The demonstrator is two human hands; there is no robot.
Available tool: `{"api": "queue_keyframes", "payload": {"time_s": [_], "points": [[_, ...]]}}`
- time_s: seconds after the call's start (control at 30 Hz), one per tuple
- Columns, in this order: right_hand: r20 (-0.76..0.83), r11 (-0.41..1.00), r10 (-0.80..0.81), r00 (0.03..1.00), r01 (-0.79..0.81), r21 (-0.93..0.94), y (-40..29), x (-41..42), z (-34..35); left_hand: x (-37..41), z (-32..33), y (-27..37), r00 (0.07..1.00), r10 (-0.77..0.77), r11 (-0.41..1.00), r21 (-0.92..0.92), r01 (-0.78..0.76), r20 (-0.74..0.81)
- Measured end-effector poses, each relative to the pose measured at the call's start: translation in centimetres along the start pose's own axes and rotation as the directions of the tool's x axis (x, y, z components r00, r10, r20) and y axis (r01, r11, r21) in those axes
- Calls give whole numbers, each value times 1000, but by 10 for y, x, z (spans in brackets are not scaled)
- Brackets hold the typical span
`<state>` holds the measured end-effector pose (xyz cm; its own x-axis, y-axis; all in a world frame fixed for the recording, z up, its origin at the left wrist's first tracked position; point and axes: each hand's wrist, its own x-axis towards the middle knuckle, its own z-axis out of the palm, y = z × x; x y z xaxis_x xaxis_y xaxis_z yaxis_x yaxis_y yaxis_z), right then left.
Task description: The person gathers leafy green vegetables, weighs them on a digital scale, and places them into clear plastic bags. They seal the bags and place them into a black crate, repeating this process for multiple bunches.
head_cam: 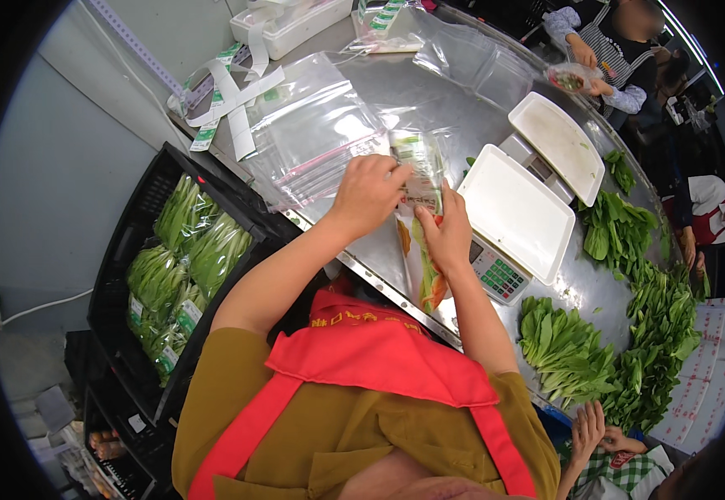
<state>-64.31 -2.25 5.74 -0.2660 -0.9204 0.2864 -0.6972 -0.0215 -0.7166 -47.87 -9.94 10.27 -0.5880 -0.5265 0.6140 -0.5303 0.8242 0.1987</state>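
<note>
A printed plastic bag [420,250] with green and orange pictures lies at the table's near edge, between my two hands. My right hand [448,231] grips its right side, thumb on top. The fingers of my left hand [371,190] touch its upper left part; whether they pinch the film I cannot tell. Left of it lies a stack of clear plastic bags [325,125] with pink closure strips. Just right of my right hand stands a digital scale [503,275] with a white tray [518,209]. What the printed bag holds is not clear.
Leafy greens [565,350] are heaped on the metal table's right side. Bagged greens fill a black crate [168,159] at the left. Label strips [228,103] and a white bin [300,25] are at the back left. A second scale tray [556,140] stands behind. Several co-workers stand around the table.
</note>
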Motion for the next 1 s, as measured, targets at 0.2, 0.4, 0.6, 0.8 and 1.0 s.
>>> {"api": "queue_keyframes", "payload": {"time_s": [0.2,0.4,0.6,0.8,1.0], "points": [[145,723,220,965,-261,640,-1,2,2,4,15,-18,938,-256,961,-171,220,-233],[458,105,174,872,-479,872,2,10,8,4,19,-24,877,-437,857,-387,340,-198],[544,-553,-214,811,-560,617,5,5,9,-23,-15,-1,921,-301,941,-231,246,-248],[555,-529,-116,823,-525,667,14,-6,29,-29,-8,-11,825,-565,811,-188,553,-13],[476,-93,91,875,-468,879,-6,2,27,-39,-41,8,937,-350,891,-307,335,5]]}}
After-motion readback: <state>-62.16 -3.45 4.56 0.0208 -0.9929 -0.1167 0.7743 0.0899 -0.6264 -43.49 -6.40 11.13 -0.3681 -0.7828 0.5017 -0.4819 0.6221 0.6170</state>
